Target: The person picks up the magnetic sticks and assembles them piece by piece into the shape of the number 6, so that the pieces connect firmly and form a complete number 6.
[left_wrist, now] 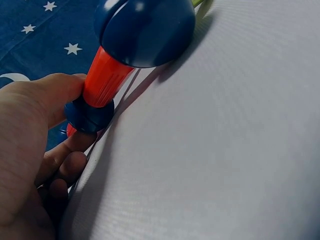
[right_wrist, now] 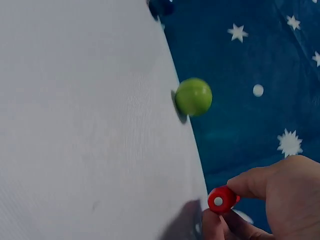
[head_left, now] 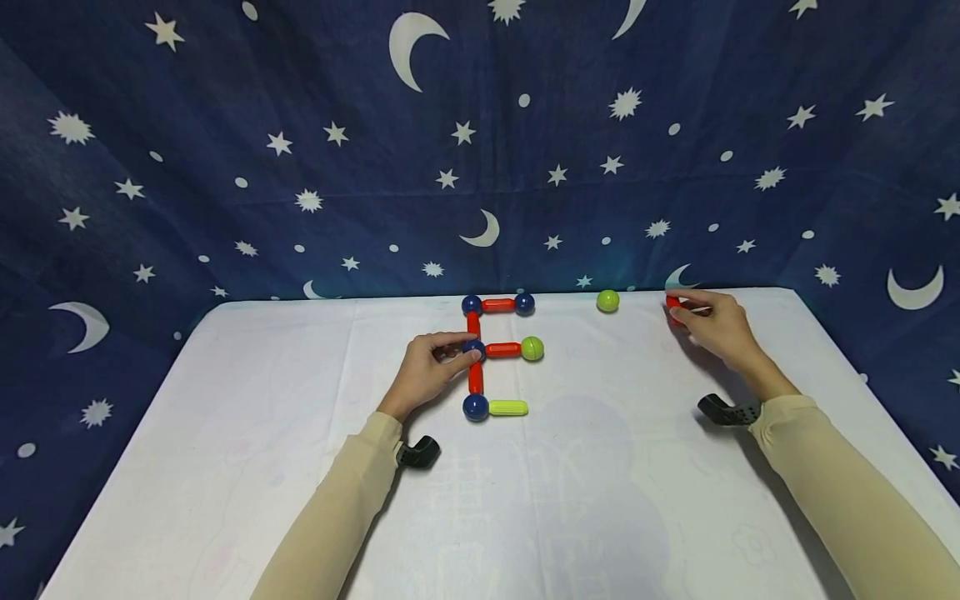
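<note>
An E-shaped figure of magnetic rods and balls lies on the table's middle. My left hand pinches its middle blue ball between thumb and finger. Red rods join this ball to blue balls above and below, and another red rod leads right to a green ball. At the bottom, a yellow-green rod extends from the lower blue ball, its right end free. Near the far right edge, my right hand pinches a red rod by thumb and fingers.
A loose green ball sits at the table's back edge, between the figure and my right hand. The white table meets a dark blue curtain with stars and moons behind it.
</note>
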A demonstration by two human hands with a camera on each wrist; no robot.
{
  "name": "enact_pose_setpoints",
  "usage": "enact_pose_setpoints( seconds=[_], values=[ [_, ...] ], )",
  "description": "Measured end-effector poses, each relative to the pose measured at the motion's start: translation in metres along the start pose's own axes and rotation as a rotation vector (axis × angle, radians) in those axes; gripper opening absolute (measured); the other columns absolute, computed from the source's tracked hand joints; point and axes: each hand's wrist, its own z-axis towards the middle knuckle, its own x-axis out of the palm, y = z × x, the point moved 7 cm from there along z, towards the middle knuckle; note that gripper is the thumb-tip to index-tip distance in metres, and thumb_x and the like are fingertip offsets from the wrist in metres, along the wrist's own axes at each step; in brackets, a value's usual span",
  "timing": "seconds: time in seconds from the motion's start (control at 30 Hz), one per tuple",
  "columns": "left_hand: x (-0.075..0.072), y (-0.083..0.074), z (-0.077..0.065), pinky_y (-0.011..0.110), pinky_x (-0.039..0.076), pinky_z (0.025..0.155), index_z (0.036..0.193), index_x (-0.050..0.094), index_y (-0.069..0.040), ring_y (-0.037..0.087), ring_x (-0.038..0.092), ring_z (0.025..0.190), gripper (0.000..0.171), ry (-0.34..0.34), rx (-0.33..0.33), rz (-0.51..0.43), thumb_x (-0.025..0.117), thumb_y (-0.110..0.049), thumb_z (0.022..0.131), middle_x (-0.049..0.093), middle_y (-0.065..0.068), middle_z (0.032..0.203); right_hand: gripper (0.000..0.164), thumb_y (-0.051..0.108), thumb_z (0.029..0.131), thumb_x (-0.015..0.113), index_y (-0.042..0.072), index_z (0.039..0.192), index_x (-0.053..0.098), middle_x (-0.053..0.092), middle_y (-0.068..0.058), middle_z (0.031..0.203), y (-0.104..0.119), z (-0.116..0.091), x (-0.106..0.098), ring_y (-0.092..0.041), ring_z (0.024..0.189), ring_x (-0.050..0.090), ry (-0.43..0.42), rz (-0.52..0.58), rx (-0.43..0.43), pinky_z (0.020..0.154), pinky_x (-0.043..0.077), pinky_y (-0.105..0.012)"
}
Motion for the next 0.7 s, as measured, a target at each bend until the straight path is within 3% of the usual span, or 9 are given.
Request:
enact_pose_setpoints(
  seconds=[0.13, 0.47, 0.7],
  values=[
    [0.000, 0.001, 0.000, 0.034, 0.049, 0.082, 0.120, 0.076, -0.012, 0.023, 0.057, 0.092, 0.031, -0.005, -0.008, 0.003, 0.078, -0.024, 0.092, 0.070, 0.003, 0.104, 0.042, 0.020, 0.102, 0.062, 0.000, 0.139, 0.060, 0.058, -0.029, 0.135, 0.013, -0.005, 0.007, 0.012, 0.081, 0.057, 0.036, 0.073, -0.043, 0.067, 0.051, -0.013],
    [0.000, 0.001, 0.000, 0.035, 0.049, 0.082, 0.121, 0.076, -0.013, 0.023, 0.056, 0.092, 0.032, -0.005, -0.008, -0.002, 0.078, -0.024, 0.091, 0.069, 0.003, 0.103, 0.039, 0.018, 0.099, 0.068, -0.002, 0.133, 0.065, 0.070, -0.021, 0.114, 0.047, -0.023, 0.044, -0.014, 0.083, 0.072, 0.190, 0.184, -0.128, 0.070, 0.056, -0.026],
    [0.000, 0.001, 0.000, 0.036, 0.049, 0.082, 0.121, 0.076, -0.013, 0.023, 0.057, 0.092, 0.031, -0.005, -0.004, -0.004, 0.079, -0.023, 0.091, 0.070, 0.003, 0.103, 0.037, 0.008, 0.096, 0.070, -0.003, 0.131, 0.066, 0.069, -0.023, 0.116, 0.072, -0.040, 0.081, -0.016, 0.081, 0.071, 0.323, 0.306, -0.151, 0.070, 0.056, -0.028]
  ],
)
